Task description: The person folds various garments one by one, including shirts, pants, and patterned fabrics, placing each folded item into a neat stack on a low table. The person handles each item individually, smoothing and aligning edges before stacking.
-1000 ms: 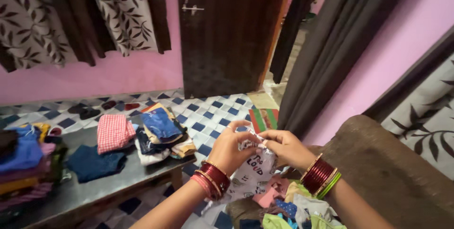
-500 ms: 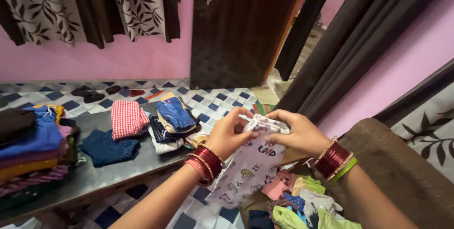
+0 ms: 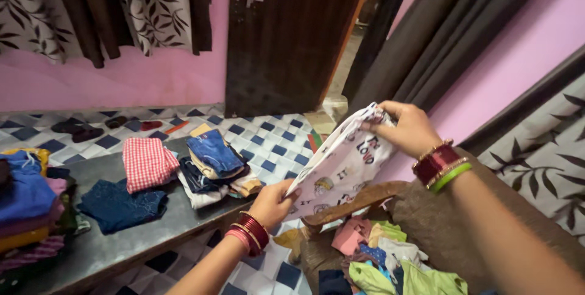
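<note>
The dark grey table (image 3: pixel 122 246) is the largest thing here and serves as the landmark. On it lie a tall mixed stack of folded clothes (image 3: pixel 24 209) at its left end, a flat dark blue garment (image 3: pixel 122 206) in the middle, a folded red checked cloth (image 3: pixel 146 164) behind that, and a stack topped by folded denim (image 3: pixel 213 167) toward its right end. Right of the table stands a brown armchair (image 3: pixel 463 222), and in front of the chair, lower than the table top, sits a loose heap of small coloured clothes (image 3: pixel 384 258).

The white printed garment (image 3: pixel 341 164) is stretched in the air just right of the table's right end, above the heap. The right hand (image 3: pixel 408 127) pinches its upper corner, fingers closed on the cloth, raised high and well away from the table. The left hand (image 3: pixel 271 203) grips the lower corner, fingers clenched on the fabric, just beside the table's right edge.

To do this step well, I judge that both pinches should sit at true corners or seams so that the cloth hangs square; the diagonal pull seen now suggests that one side wants levelling. Keeping gentle tension removes creases, and the piece should stay clear of the heap below so nothing snags before it is laid toward the table
</note>
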